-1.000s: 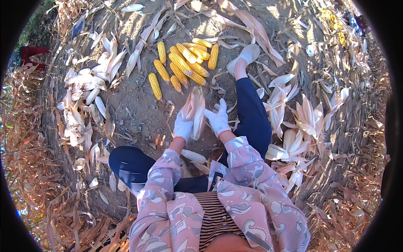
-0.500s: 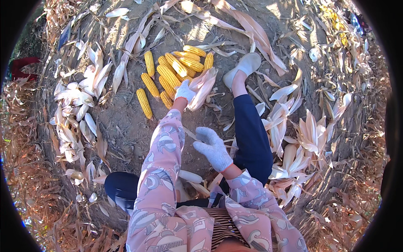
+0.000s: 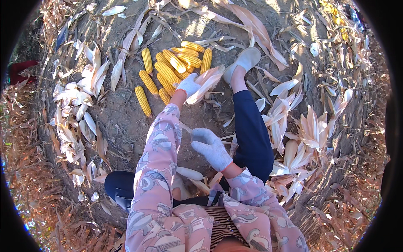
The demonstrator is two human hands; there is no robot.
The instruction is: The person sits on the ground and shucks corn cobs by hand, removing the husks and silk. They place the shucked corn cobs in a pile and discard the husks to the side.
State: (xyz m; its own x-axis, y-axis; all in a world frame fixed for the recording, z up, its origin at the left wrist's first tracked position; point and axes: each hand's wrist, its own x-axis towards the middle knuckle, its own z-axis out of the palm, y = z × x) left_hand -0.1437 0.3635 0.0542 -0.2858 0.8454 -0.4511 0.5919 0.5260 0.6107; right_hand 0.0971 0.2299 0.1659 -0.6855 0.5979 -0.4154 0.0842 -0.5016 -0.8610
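My left hand [image 3: 188, 85], in a white knitted glove, reaches to the near side of a heap of bare yellow corn ears [image 3: 171, 72]. Its fingers are closed at the left side of an ear of corn in its pale dry husk [image 3: 208, 85]; they are partly hidden. Lower down and to the right, my gloved right hand [image 3: 211, 149] is held over the ground between my legs with its fingers curled. A thin pale stick-like thing [image 3: 185, 127] juts from its fingertips toward my left sleeve; its kind is not clear.
Torn husks [image 3: 73, 101] lie heaped on the left, and more husks [image 3: 308, 130] lie on the right beyond my outstretched leg [image 3: 252, 130]. Long dry leaves [image 3: 254, 27] cross the soil at the far side. A pale husked ear [image 3: 189, 173] lies near my lap.
My left hand has moved slightly away from me and to the right, and the husked ear beside it has swung right. My right hand has shifted a little left.
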